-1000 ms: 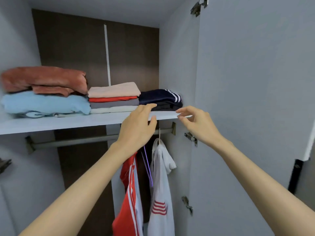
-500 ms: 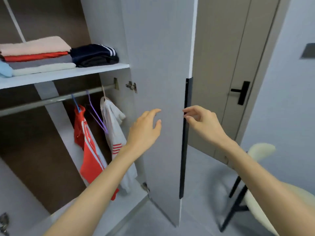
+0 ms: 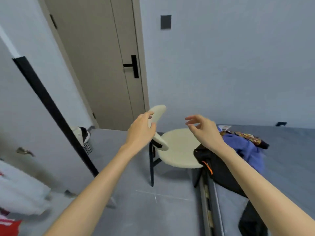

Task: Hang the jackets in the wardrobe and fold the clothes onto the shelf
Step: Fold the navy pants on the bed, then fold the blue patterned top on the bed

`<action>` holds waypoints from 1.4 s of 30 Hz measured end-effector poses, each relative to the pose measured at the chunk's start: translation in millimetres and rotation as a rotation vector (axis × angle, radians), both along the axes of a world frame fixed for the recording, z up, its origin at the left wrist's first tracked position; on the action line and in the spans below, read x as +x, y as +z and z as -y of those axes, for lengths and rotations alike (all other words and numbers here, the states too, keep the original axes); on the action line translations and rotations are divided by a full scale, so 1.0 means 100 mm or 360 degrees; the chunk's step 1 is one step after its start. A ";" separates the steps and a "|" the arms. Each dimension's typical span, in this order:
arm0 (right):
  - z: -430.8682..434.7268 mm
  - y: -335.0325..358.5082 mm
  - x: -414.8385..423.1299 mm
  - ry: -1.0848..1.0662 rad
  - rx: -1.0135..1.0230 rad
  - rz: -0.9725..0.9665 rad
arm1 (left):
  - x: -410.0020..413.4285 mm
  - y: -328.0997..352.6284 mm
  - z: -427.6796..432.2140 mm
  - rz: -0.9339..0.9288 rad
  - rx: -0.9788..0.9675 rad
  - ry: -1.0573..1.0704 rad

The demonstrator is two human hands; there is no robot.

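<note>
At the right, on the near edge of the bed (image 3: 289,167), a black jacket (image 3: 219,174) with an orange trim is lying crumpled, its edge spilling towards the chair (image 3: 179,150). Just behind it a blue garment (image 3: 243,149) and a patterned one (image 3: 247,137) are sitting in a loose heap.

Both hands are reaching out in mid-air. The left hand (image 3: 141,130) is hanging loosely spread, holding nothing. It is overlapping the chair back in view, and I cannot tell whether it is touching. The right hand (image 3: 204,132) is hovering above the jacket with fingers gently curled, empty and apart from the cloth.

Judging by looks, the jacket is going to be soft, floppy and light, and likely a bit slick if the fabric is synthetic. Taking it at the collar or shoulders should be best for hanging, but neither is showing clearly in the crumple. The blue and patterned pieces are looking limp too, and easy to drag along by accident.

The right forearm is covering part of the jacket. A dark patch at the bottom right is getting cut off by the frame, so it could be the same jacket or another garment.

At the left, the wardrobe door (image 3: 34,125) is standing open. Only blurred white and red cloth (image 3: 20,193) is showing at the edge, and the rail and shelf are lying out of view.
</note>
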State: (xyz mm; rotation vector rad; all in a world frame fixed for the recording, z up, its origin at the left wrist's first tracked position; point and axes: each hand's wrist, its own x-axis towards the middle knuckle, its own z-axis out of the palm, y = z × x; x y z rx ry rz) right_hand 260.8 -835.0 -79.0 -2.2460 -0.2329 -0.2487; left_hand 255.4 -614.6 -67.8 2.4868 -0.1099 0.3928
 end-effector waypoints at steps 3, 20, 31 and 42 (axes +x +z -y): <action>0.73 -0.24 -0.01 -0.0176 0.0011 -0.0069 | 0.25 -0.18 0.68 -0.0062 -0.0005 -0.0147; 2.99 -1.79 0.30 -0.0824 0.0082 -0.0726 | 1.54 -1.62 3.10 -0.0590 0.0156 -0.0725; 3.55 -2.85 1.61 -0.1066 0.0161 -0.1098 | 3.26 -2.99 3.97 -0.1238 0.0144 -0.0832; 3.91 -3.80 2.57 -0.1147 0.0185 -0.1241 | 4.20 -4.42 4.79 -0.2044 -0.0322 -0.0361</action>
